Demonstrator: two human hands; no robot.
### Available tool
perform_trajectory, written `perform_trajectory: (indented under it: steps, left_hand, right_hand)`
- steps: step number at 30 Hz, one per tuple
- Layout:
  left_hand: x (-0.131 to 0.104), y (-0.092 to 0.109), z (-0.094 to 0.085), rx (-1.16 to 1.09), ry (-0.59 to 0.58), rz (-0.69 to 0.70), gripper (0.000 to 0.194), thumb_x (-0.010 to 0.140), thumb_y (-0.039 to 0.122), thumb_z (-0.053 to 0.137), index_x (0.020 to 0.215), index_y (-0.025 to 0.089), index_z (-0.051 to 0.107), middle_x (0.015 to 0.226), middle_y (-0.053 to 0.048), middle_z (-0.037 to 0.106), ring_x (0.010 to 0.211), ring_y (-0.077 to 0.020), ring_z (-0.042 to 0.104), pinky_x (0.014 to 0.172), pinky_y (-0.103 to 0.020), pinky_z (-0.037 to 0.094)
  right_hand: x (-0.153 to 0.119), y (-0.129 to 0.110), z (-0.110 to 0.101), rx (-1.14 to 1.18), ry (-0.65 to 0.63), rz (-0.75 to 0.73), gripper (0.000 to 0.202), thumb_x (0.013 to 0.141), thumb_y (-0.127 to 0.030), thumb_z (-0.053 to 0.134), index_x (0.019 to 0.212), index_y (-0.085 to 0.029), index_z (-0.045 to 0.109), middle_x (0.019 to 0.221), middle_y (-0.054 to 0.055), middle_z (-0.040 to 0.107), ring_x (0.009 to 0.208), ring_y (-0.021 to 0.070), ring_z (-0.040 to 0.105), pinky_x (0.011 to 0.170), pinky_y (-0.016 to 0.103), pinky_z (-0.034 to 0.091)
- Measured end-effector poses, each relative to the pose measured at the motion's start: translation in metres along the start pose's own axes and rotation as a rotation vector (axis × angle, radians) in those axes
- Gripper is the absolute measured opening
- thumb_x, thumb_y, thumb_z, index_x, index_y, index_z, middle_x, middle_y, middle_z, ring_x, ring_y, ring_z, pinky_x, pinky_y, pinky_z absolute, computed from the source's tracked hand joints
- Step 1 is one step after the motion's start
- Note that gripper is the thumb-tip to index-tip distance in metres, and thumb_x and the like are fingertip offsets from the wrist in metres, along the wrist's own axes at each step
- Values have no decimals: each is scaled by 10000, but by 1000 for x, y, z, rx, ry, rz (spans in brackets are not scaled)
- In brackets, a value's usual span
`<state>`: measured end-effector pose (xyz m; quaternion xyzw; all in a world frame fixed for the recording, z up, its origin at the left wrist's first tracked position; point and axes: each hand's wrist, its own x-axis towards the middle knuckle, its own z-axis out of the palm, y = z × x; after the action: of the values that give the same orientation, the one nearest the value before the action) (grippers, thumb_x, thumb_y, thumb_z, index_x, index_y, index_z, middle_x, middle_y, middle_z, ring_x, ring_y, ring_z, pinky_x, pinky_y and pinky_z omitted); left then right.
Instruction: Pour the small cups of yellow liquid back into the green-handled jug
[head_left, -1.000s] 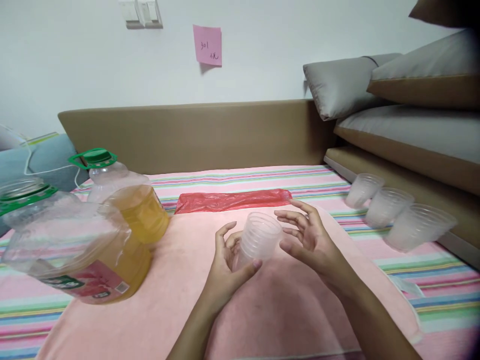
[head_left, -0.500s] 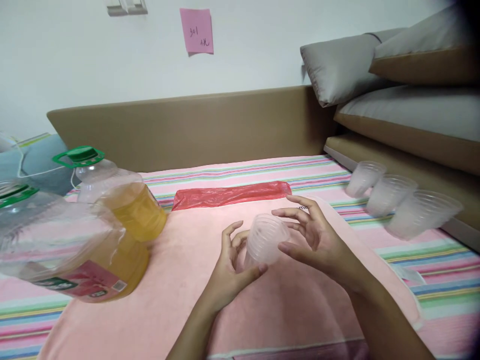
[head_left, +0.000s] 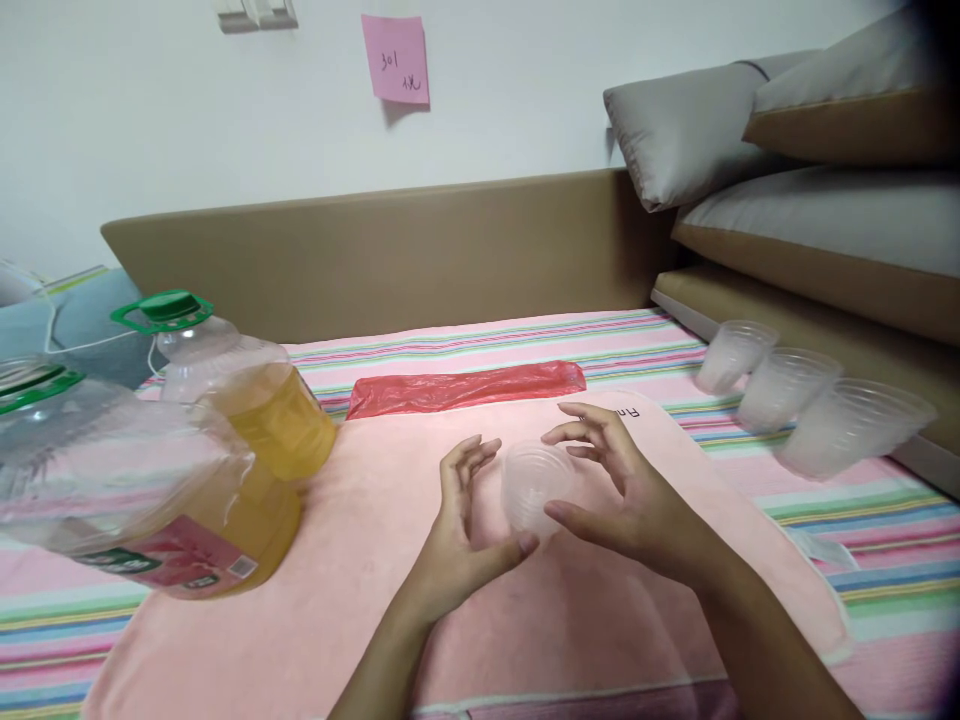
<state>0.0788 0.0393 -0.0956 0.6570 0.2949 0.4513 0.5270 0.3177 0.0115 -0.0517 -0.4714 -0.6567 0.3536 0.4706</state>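
A translucent, ridged plastic cup (head_left: 529, 488) stands on the pink cloth (head_left: 360, 560) between my two hands. My left hand (head_left: 465, 540) is on its left, fingers curved and spread, with a gap between them and the cup. On the right side, my right hand (head_left: 615, 490) is also open, thumb and fingertips at the cup's edge. Whether these fingertips touch the cup, I cannot tell.
Two big clear bottles of yellow liquid, a nearer one (head_left: 180, 500) and a farther one (head_left: 277, 415), stand at left. A folded red plastic bag (head_left: 465, 390) lies behind the cup. Three translucent cups (head_left: 787, 390) line up at right beside stacked cushions (head_left: 832, 220).
The cup, tilted before, now looks more upright and sits slightly lower. My left fingers have come away from it, and my right hand has shifted slightly down and left.
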Motion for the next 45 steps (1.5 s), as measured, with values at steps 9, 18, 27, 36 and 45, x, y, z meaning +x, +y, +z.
perform_trajectory:
  steps: [9,18,27,36,45]
  left_hand:
    - [-2,-9,28,-20,172,53,705,981,479,803,1491,353,332,1541,-104,379,1557,-314,344,1335,-581,206]
    - [2,-12,33,-44,194,82,684,982,478,805,1470,351,341,1496,-92,380,1524,-300,355,1327,-538,227]
    - [2,-13,30,-55,189,87,692,959,477,817,1466,360,360,1514,-94,390,1543,-324,357,1334,-559,229]
    - [2,-9,29,-60,150,55,691,987,506,779,1481,360,318,1560,-101,324,1587,-326,290,1341,-551,221]
    - [-1,-5,20,35,91,-11,964,839,563,909,1507,353,246,1626,-135,264,1628,-376,221,1342,-600,174]
  right_hand:
    - [-1,-5,2,-119,49,-58,808,865,-508,876,1522,-366,427,1368,85,608,1338,316,616,1163,577,496]
    - [-1,-8,3,-157,41,-92,828,859,-461,887,1537,-360,423,1370,88,611,1348,310,616,1178,582,494]
    - [-1,-10,6,-121,59,-108,864,822,-422,903,1528,-361,408,1340,83,612,1344,325,608,1199,602,470]
    - [-1,-13,11,-127,105,-151,856,815,-392,889,1518,-344,403,1323,79,620,1327,319,623,1197,577,469]
    - [0,-14,10,-48,263,-207,830,862,-435,862,1523,-372,365,1345,78,620,1344,322,608,1211,614,432]
